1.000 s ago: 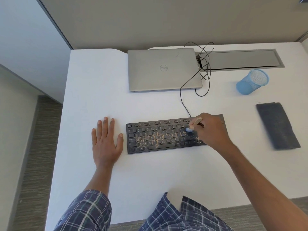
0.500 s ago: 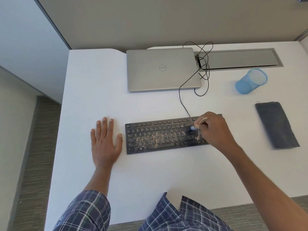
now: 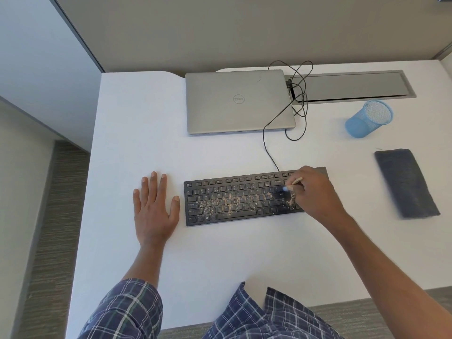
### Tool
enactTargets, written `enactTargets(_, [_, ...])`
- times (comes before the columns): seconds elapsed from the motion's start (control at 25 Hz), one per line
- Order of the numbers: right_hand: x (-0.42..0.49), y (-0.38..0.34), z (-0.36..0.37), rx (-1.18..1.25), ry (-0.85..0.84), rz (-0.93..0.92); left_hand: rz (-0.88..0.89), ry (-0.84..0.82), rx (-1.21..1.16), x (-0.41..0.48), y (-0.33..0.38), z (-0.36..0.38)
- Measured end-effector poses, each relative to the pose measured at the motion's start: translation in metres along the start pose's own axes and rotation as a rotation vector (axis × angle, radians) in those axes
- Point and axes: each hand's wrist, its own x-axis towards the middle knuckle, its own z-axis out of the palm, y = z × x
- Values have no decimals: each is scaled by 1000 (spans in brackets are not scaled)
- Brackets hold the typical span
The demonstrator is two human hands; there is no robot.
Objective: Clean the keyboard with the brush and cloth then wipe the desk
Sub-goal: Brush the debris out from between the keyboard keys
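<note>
Pinching a small brush [image 3: 292, 185] in its fingers [image 3: 302, 172], the right hand [image 3: 315, 192] sweeps the right end of the keyboard [image 3: 232, 200]; the left hand [image 3: 154, 211] lies flat on the counter [image 3: 220, 260], fingers spread. Grit covers most keys, and the grey cloth [image 3: 406, 183] lies unused at right.

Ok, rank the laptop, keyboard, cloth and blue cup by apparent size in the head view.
Laptop and keyboard: near equal, unranked; the right hand hides the keyboard's end.
Then cloth.
Smallest: blue cup.
</note>
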Motion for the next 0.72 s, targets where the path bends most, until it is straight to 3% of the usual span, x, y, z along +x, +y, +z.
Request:
enactTargets(0.2, [4,-18,6,76,1,-42,1,2,-2,0,1,0])
enactTargets(0.52, [0,-9,11,-158,-101,-76,0,3,-5,0,0,0])
enactTargets(0.72, [2,-10,4,-132,-10,-79,0,-1,-6,0,-1,1])
